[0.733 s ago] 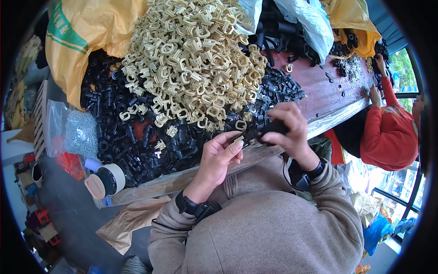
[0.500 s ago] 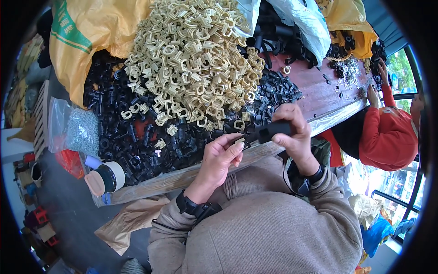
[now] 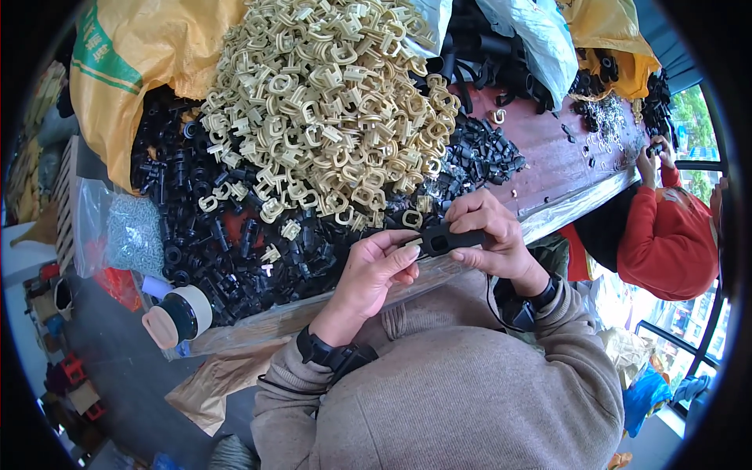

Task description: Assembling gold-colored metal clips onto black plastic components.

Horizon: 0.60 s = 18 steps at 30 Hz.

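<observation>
Between the fingers and thumb of my right hand [image 3: 491, 235] is a black tubular plastic part [image 3: 445, 241] with a squarish opening in its side. My left hand [image 3: 374, 270] pinches a small cream plastic clip [image 3: 415, 244], mostly hidden by the fingertips. The two pieces meet end to end, or nearly so, above the table's front edge; whether they are joined I cannot tell. Beyond my hands rises a large heap of cream plastic clips [image 3: 329, 117]. Loose black plastic parts [image 3: 235, 270] lie around its foot.
Small black pieces [image 3: 486, 149] are piled right of the heap. Yellow sacks [image 3: 157, 47] stand at the back. A bag of small screws [image 3: 135, 235] and a lidded cup [image 3: 186, 309] are at left. A co-worker in red [image 3: 662, 243] handles parts at far right.
My right hand has come down and left, bringing the black tubular part against or close to my left fingertips. The co-worker's hands have come together, off the table surface.
</observation>
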Each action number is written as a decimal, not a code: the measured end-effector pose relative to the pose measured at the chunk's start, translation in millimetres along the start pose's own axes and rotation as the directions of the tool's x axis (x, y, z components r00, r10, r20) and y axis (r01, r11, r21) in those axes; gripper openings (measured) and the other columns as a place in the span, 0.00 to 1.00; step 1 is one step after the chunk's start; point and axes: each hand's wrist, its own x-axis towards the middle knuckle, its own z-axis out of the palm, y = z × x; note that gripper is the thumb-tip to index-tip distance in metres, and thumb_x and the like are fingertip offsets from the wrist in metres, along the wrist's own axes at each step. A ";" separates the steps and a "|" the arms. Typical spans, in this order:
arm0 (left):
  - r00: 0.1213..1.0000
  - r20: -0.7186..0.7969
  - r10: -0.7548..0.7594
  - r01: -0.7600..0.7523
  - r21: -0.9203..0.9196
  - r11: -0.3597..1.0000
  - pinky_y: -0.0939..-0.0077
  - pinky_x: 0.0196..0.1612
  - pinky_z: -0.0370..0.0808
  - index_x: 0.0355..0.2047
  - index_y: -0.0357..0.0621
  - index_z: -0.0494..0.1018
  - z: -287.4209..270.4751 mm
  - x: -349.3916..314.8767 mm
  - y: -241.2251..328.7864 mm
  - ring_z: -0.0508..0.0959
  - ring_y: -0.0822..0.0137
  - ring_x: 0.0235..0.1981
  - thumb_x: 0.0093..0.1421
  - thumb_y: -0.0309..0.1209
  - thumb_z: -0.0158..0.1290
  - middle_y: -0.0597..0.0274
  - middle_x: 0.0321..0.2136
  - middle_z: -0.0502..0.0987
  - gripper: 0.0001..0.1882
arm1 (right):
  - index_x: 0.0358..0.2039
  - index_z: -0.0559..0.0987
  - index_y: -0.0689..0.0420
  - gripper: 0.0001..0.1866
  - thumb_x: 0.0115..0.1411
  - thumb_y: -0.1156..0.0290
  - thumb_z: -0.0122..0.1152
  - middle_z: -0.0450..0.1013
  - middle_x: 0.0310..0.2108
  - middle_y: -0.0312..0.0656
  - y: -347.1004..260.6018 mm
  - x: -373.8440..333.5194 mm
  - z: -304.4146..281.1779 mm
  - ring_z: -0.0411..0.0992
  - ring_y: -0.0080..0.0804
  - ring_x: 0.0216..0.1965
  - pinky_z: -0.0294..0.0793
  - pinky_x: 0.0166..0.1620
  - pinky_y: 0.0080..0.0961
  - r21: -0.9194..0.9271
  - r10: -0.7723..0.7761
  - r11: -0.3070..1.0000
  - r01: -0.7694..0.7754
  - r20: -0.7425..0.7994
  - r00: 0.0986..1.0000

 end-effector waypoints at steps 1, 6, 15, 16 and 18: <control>1.000 0.017 -0.011 0.011 0.016 1.000 0.90 0.22 0.69 0.38 0.34 0.68 -0.2 0.5 0.6 0.72 0.78 0.21 0.51 0.29 0.54 0.65 0.22 0.72 0.15 | 0.29 0.71 0.59 0.15 0.44 0.67 0.65 0.66 0.32 0.44 0.0 -0.3 0.8 0.66 0.35 0.34 0.67 0.38 0.27 0.009 -0.022 1.000 0.022 0.016 1.000; 0.998 0.041 -0.044 0.043 0.032 0.999 0.89 0.23 0.71 0.39 0.34 0.68 -2.1 -1.6 1.0 0.73 0.77 0.22 0.51 0.28 0.54 0.64 0.23 0.73 0.16 | 0.33 0.70 0.58 0.15 0.45 0.70 0.63 0.66 0.35 0.43 0.0 -7.1 8.0 0.66 0.36 0.36 0.67 0.39 0.27 0.028 -0.083 0.996 0.081 0.087 0.993; 0.995 0.040 -0.088 0.087 0.044 0.995 0.87 0.27 0.73 0.42 0.35 0.68 2.6 -14.0 -4.9 0.75 0.74 0.23 0.52 0.28 0.52 0.60 0.28 0.74 0.16 | 0.34 0.65 0.60 0.17 0.47 0.70 0.61 0.63 0.34 0.46 0.8 -19.9 24.3 0.68 0.38 0.35 0.69 0.38 0.30 -0.014 -0.190 0.981 0.191 0.072 0.979; 0.997 0.031 -0.077 0.075 0.071 0.995 0.87 0.27 0.73 0.42 0.35 0.67 4.0 -15.0 -3.9 0.75 0.74 0.23 0.53 0.29 0.52 0.60 0.28 0.74 0.17 | 0.35 0.66 0.60 0.17 0.48 0.69 0.61 0.63 0.35 0.47 0.7 -21.3 26.4 0.67 0.38 0.36 0.68 0.39 0.30 -0.015 -0.174 0.985 0.174 0.048 0.984; 0.998 0.021 -0.063 0.061 0.100 0.993 0.87 0.27 0.73 0.43 0.35 0.67 6.6 -15.8 -2.5 0.75 0.75 0.23 0.53 0.29 0.51 0.60 0.28 0.74 0.17 | 0.36 0.66 0.60 0.17 0.49 0.68 0.60 0.64 0.37 0.48 1.0 -22.6 29.8 0.66 0.39 0.39 0.67 0.42 0.30 -0.014 -0.139 0.990 0.139 0.001 0.990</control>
